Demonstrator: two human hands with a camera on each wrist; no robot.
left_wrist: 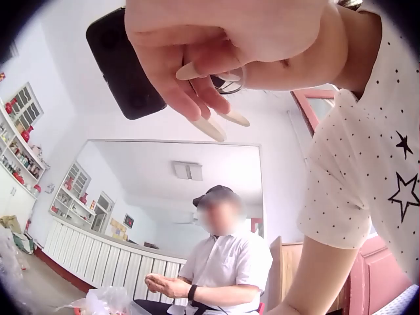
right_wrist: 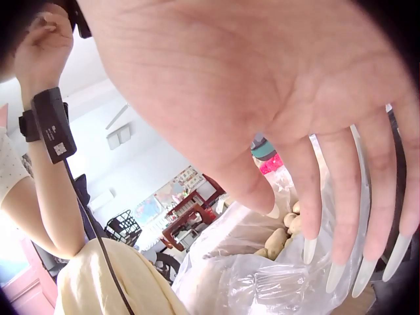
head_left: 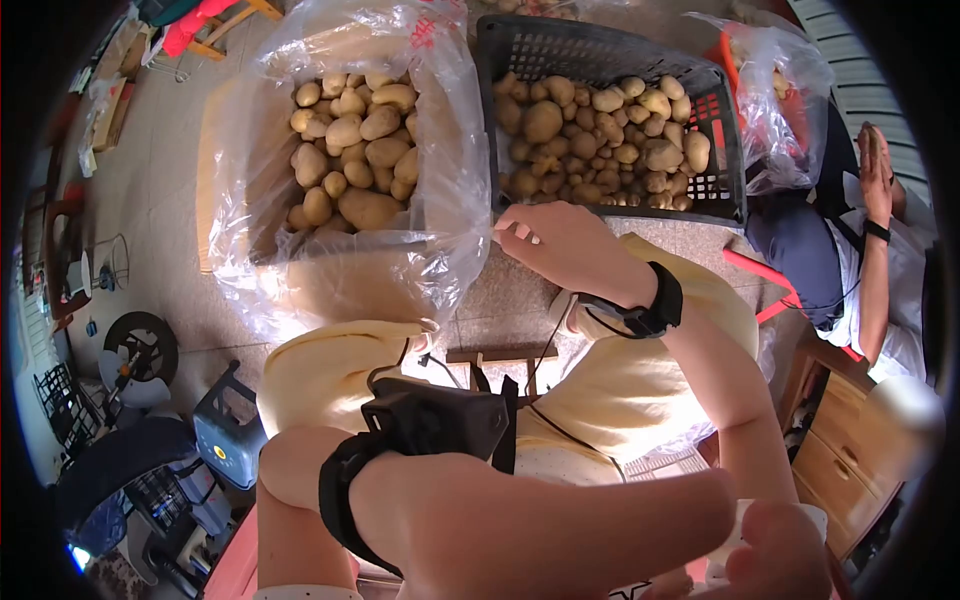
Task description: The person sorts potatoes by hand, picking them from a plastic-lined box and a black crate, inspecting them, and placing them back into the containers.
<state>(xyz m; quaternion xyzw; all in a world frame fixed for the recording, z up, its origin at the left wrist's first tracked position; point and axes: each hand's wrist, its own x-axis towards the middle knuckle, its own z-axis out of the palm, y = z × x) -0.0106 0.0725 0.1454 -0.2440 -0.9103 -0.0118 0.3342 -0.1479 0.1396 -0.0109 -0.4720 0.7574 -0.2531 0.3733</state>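
My right hand (head_left: 570,245) hangs palm down between the plastic-lined cardboard box (head_left: 208,180) and the black crate (head_left: 742,200). In the right wrist view its long-nailed fingers (right_wrist: 348,190) are straight, slightly spread and hold nothing; the clear liner (right_wrist: 256,282) shows behind them. Potatoes (head_left: 345,130) fill the box, and smaller potatoes (head_left: 600,140) lie in the crate. My left hand (left_wrist: 230,26) is raised near my head, its fingers loosely bent beside a black device (left_wrist: 121,65). In the head view that hand is blurred at the lower right.
At the right a person (head_left: 880,250) sits with hands together, next to a clear bag (head_left: 800,90) over a red container. A blue plastic stool (head_left: 228,425) and a wheel (head_left: 140,345) stand at the left. Wooden drawers (head_left: 835,450) are at the lower right.
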